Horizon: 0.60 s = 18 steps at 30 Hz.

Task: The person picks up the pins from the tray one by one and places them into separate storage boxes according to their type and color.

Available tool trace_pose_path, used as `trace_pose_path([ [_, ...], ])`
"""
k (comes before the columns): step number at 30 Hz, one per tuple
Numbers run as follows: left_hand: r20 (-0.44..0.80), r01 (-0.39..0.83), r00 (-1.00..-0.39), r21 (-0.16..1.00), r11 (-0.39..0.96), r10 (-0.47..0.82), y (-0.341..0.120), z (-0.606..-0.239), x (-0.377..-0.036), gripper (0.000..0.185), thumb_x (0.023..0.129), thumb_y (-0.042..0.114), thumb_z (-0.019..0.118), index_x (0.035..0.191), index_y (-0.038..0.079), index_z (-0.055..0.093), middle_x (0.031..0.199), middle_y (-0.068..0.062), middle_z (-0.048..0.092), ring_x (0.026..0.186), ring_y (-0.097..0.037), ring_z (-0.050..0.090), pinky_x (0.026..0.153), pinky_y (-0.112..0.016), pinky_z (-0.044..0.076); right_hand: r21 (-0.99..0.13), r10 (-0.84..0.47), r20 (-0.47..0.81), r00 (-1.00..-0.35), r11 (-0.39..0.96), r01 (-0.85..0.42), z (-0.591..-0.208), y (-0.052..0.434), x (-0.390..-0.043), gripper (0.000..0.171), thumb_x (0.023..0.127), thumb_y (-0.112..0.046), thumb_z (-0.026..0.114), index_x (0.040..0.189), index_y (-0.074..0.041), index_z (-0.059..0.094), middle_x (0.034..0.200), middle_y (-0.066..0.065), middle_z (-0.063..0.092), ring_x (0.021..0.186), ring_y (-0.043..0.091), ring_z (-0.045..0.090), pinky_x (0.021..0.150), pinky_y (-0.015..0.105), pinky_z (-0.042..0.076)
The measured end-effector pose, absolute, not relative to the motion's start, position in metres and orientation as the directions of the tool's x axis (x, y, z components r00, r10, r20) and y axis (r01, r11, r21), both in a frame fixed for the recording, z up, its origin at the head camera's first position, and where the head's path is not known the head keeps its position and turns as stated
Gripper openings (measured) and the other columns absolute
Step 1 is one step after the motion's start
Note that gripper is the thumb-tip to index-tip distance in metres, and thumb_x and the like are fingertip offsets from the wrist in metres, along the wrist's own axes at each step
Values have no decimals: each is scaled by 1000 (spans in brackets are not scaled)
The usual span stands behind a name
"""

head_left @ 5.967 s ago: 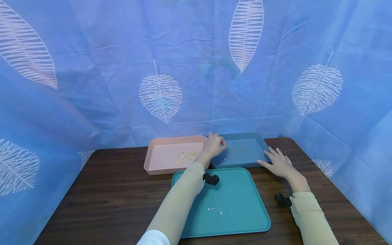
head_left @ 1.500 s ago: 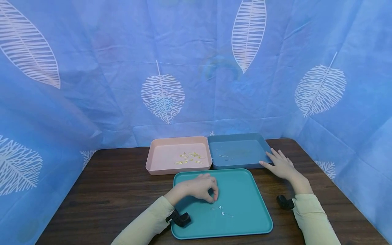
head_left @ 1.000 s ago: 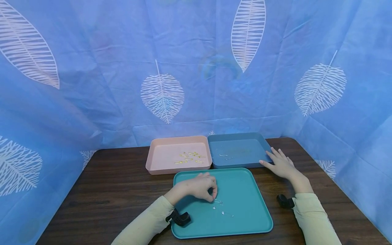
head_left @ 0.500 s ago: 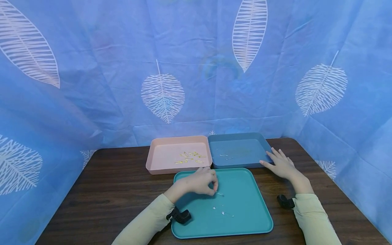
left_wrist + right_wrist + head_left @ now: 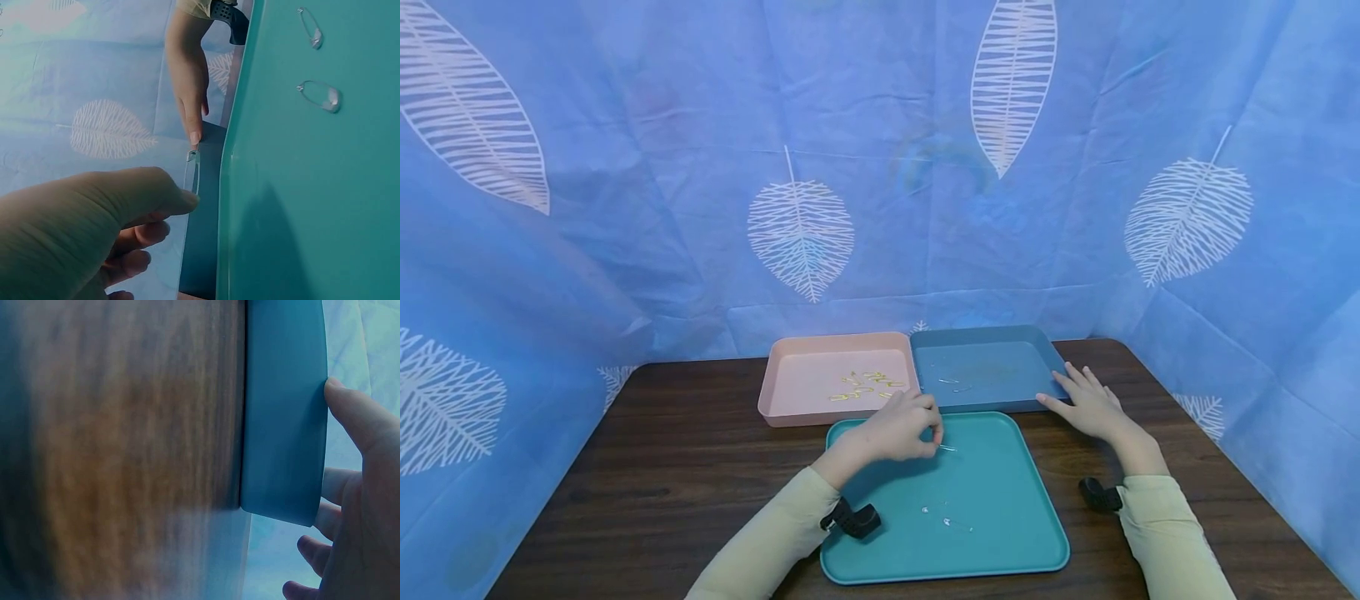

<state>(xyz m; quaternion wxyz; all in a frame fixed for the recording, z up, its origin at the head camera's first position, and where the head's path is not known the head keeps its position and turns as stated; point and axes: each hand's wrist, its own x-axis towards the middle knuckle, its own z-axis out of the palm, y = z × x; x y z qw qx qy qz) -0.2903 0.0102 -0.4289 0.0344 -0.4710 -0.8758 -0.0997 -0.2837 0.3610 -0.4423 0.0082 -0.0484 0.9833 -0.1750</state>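
My left hand (image 5: 904, 427) pinches a silver safety pin (image 5: 192, 170) between thumb and fingers, above the far part of the teal tray (image 5: 1037, 550). Two more silver safety pins (image 5: 322, 97) lie on that tray in the left wrist view. My right hand (image 5: 1092, 406) rests with spread fingers at the near right corner of the blue tray (image 5: 1000, 342); its thumb touches the rim in the right wrist view. Inside the blue tray lie a few silver pins (image 5: 953, 385).
A pink tray (image 5: 790, 400) with several gold-coloured pins (image 5: 861, 383) stands left of the blue one, against it. All trays sit on a dark wooden table (image 5: 662, 467). A blue leaf-print cloth (image 5: 880, 233) hangs behind the table.
My left hand came back from the back trays to the teal tray, picked up a safety pin there, and has lifted it away towards the blue tray. The right hand stays put.
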Motion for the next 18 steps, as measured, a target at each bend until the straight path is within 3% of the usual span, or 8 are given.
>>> trace_pose_path([
  [6,209,823,-566,86,562,797,19,-425,-295,9,88,29,69,80,30,67,95,8,57,80,-10,33,70,-24,22,-341,-97,3,-995,936,-92,-443,362,-284,84,96,-57,49,150,5,30,156,34,15,143,56,8,107,78,10],
  [18,289,802,-581,44,596,761,36,-422,-310,6,91,31,67,85,30,67,98,9,57,83,-12,36,73,-24,29,-349,-97,13,-995,932,-96,-444,362,-283,84,96,-56,49,150,5,30,157,34,15,144,55,8,107,77,9],
])
